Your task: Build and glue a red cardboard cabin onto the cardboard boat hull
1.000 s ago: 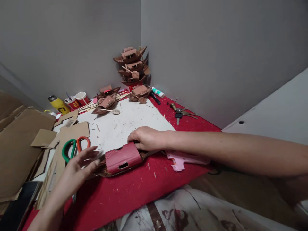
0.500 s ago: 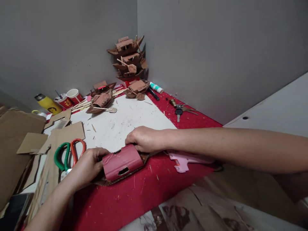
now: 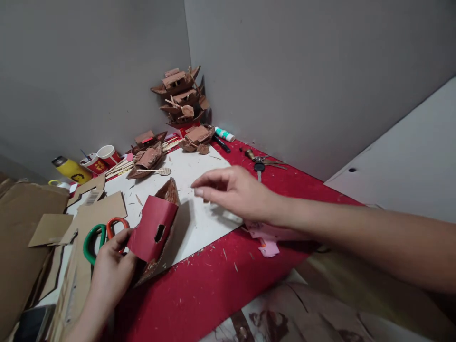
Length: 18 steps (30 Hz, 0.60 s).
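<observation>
A cardboard model boat (image 3: 167, 192) with a curved red roof (image 3: 151, 225) is tilted up in my left hand (image 3: 116, 266), whose thumb and fingers pinch its near end. A dark cut-out window shows in the roof's side. To the right of the boat, my right hand (image 3: 237, 192) hovers over the white board (image 3: 194, 232), fingers stretched out and apart, holding nothing. A pink glue gun (image 3: 267, 237) lies partly hidden under my right forearm. Scissors with one green and one orange handle (image 3: 93, 242) lie just behind my left hand.
Finished model boats (image 3: 178, 85) are stacked in the far corner, with more boats (image 3: 147, 159) in front. Cardboard scraps (image 3: 103, 209), paper cups (image 3: 109, 154) and a yellow bottle (image 3: 73, 168) stand left. Keys (image 3: 260, 166), a black marker (image 3: 221, 144) and a white-green tube (image 3: 225, 134) lie right.
The boat has been lifted and turned in my left hand, its far end now pointing up and away. My right hand has let go of it and moved right.
</observation>
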Tool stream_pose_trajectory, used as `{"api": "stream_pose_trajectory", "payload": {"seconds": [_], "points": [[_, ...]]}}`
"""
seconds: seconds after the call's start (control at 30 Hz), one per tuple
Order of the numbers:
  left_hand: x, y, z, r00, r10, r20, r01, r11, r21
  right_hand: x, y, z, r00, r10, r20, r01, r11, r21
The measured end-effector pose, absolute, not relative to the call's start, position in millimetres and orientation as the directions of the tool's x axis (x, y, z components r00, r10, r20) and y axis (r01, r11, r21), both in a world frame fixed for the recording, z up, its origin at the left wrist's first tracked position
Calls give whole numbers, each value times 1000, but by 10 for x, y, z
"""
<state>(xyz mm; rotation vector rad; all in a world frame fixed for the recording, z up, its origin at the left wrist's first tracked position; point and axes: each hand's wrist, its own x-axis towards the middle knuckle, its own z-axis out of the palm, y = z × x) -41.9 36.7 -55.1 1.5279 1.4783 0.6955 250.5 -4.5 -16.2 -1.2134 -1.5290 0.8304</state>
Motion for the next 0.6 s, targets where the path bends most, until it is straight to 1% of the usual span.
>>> {"api": "stream_pose_trajectory", "payload": {"seconds": [0.03,0.1,0.13,0.17,0.2,0.27,0.33,0.4,0.47,0.57,0.6], "points": [[-381,342,-551,124,981,-149,465,76,882,2433,-114,-224,-32,988,151,188,154,-970],[-283,287,-523,128,990,-64,456,-1,890,2275,-221,-353,-108,992,-61,59,-55,-997],[-227,255,-499,133,991,-10,465,-54,884,2199,-257,-409,-119,986,-117,-5,-119,-993],[-167,220,-473,142,989,40,476,-104,873,2130,-283,-455,-150,978,-144,-75,-156,-985],[-107,181,-449,147,986,79,486,-142,862,2069,-301,-488,-211,968,-135,-161,-170,-972],[7,83,-416,142,983,119,486,-174,856,1981,-326,-519,-261,960,-101,-282,-176,-943],[96,-34,-410,150,983,103,469,-162,868,1945,-346,-519,-241,968,-66,-335,-147,-931],[133,-156,-418,192,978,80,437,-158,885,1967,-361,-506,-198,980,-32,-340,-100,-935],[105,-260,-420,261,965,17,381,-119,917,2045,-370,-486,-192,981,-4,-320,-66,-945],[-15,-349,-368,376,906,-196,269,96,958,2215,-383,-429,-256,966,39,-243,-25,-970],[-48,-361,-334,398,884,-245,221,166,961,2269,-392,-401,-284,957,58,-212,-3,-977]]}}
